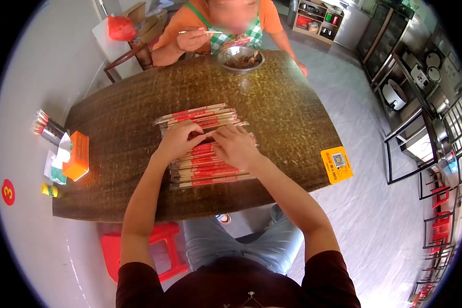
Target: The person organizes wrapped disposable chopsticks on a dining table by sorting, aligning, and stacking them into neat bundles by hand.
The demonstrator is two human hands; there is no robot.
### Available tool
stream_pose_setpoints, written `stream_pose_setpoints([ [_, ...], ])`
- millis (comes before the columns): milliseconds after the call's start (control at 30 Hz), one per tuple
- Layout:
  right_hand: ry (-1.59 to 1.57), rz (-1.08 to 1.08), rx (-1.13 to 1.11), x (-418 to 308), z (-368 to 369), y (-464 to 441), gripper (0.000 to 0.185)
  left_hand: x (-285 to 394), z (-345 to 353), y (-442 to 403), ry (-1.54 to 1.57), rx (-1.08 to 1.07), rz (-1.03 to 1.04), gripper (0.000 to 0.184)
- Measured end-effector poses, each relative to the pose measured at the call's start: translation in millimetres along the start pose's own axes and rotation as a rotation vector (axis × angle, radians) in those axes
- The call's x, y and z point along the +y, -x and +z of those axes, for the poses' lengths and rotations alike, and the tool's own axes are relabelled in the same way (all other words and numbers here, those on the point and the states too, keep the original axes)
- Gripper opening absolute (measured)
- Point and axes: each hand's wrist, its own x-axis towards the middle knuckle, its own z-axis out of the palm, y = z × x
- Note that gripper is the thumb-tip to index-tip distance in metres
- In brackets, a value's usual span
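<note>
Many wrapped disposable chopsticks (209,174) lie side by side across the middle of the wooden table, in clear sleeves with red printed bands. My left hand (177,139) rests over the left part of the row, its thumb and fingers closed on a pair of wrapped chopsticks. Close beside it, my right hand (236,146) has curled fingers on the same pair. Both hands partly cover the row, so the exact grip is hard to see. Further chopsticks (197,111) show beyond my fingertips.
Across the table (113,154), a person in a checked apron (256,36) eats near a metal bowl (241,60). At left stand a chopstick holder (51,131) and an orange tissue box (78,155). A yellow QR card (337,165) lies at the right edge; a red stool (164,246) is below.
</note>
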Motion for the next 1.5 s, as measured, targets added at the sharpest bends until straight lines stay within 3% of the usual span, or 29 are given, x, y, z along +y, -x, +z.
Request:
stream_pose_setpoints([
  [467,-0.005,0.015,-0.031,0,-1,0,0.022,-4,3,1,-0.092,0.065,0.126,0.016],
  [667,0.021,-0.012,-0.018,-1,-6,-2,0.021,-4,4,-1,-0.003,0.07,0.068,0.013],
  [767,0.015,0.006,-0.021,-3,-7,-2,0.021,-6,6,-2,0.008,0.12,0.029,0.012],
  [967,0.015,0.031,-0.023,-3,-5,-2,0.02,-9,7,-1,-0.144,0.294,0.148,0.013],
  [1167,-0.001,0.011,0.006,1,0,0,0.019,-13,8,-2,-0.183,0.158,0.155,0.011],
  [1367,-0.008,-0.009,-0.015,-3,-6,-1,0.013,-20,12,-3,-0.231,0.277,0.08,0.01],
  [1500,0.002,0.008,-0.014,-3,-6,-1,0.012,-8,4,-1,-0.088,0.135,0.059,0.015],
])
